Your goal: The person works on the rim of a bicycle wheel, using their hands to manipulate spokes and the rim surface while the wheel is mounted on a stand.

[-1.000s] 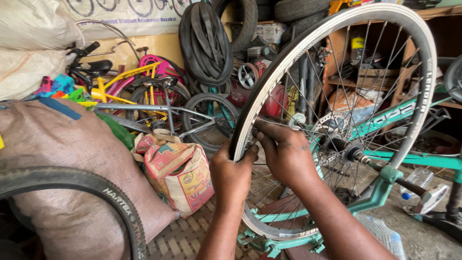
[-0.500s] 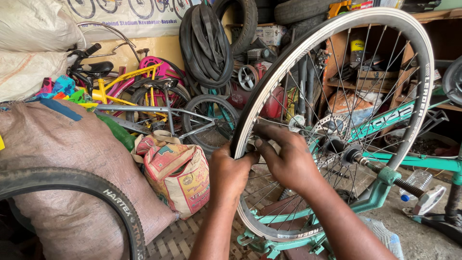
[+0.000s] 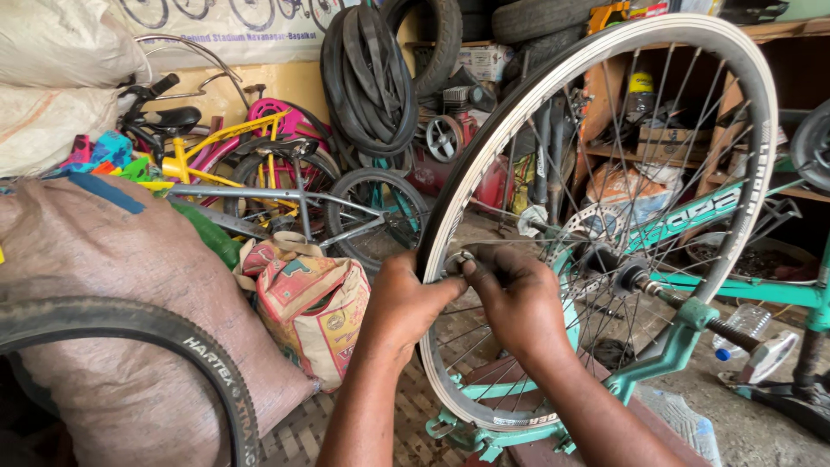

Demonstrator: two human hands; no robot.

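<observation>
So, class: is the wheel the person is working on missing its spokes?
No, the wheel has thin metal spokes running from hub to rim, and both hands, left hand and right hand, pinch at the rim.

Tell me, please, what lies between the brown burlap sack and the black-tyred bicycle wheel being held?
In the head view, a colourful printed bag stands between burlap sack and wheel.

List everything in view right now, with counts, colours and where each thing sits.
bicycle wheel: one, black tyre with pale rim, centre, on the teal frame
small metal part: one, silver, at the rim between both hands
printed bag: one, pink and cream, left of the wheel
sack: one, brown, left
loose tyre: one, black, lower left
small bicycles: several, yellow, pink, grey, behind
left hand: on the rim
right hand: pinching the part
</observation>
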